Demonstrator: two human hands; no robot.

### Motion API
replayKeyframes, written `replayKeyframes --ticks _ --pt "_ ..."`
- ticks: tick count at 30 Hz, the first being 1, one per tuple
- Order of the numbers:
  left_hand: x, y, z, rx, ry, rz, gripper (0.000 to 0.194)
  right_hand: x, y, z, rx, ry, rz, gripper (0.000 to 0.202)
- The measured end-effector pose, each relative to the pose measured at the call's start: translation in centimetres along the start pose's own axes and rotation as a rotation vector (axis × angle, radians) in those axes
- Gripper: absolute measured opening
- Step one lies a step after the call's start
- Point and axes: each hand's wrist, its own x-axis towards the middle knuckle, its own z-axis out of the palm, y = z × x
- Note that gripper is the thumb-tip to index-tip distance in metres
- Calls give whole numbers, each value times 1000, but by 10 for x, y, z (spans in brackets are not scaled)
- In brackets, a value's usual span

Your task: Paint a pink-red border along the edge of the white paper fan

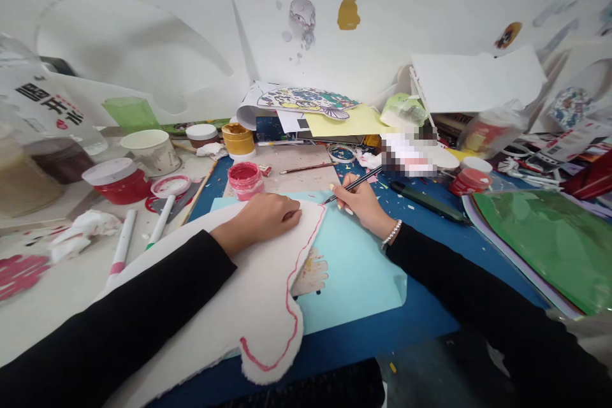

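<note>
My right hand [361,201] pinches a slim dark paintbrush [356,183], its tip touching the upper edge of a large white cut-out board [205,299]. A wavy pink-red painted line [292,274] follows the board's right edge down to its rounded lower lobe. On top of the board rests my left hand [270,213], its fingers curled in with nothing visible in them. Just beyond it stands an open jar of pink-red paint [245,182]. Beneath the board's right side lies a light blue sheet [363,280], with a small stained scrap [313,273] on it.
Left are a red paint jar [117,180], paper cup [152,152], white markers [123,239] and crumpled tissue [86,233]. An ochre paint jar [238,140] and brown pencil [307,168] are at the back. Right lie a dark green cutter [430,202] and green sheets [549,239].
</note>
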Motion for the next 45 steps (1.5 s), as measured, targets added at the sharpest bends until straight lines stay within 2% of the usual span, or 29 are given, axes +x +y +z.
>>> replayKeyframes --ticks 12,27,31,37,43,45 --pt "0 0 0 14 -18 -4 27 2 3 0 -3 26 20 32" --pt "0 0 0 -6 -2 5 27 1 -3 -1 51 -33 -20 25" --pt "0 0 0 -22 -2 -4 27 0 -4 -1 42 -30 -34 29" --pt "-1 -1 1 -11 -8 -1 27 -3 -6 0 -92 -20 -77 33" --pt "-1 0 0 -27 -4 -6 27 -11 -14 -1 -363 5 -276 25" --pt "0 1 -1 -31 -2 -5 27 -11 -15 -1 -433 5 -301 26"
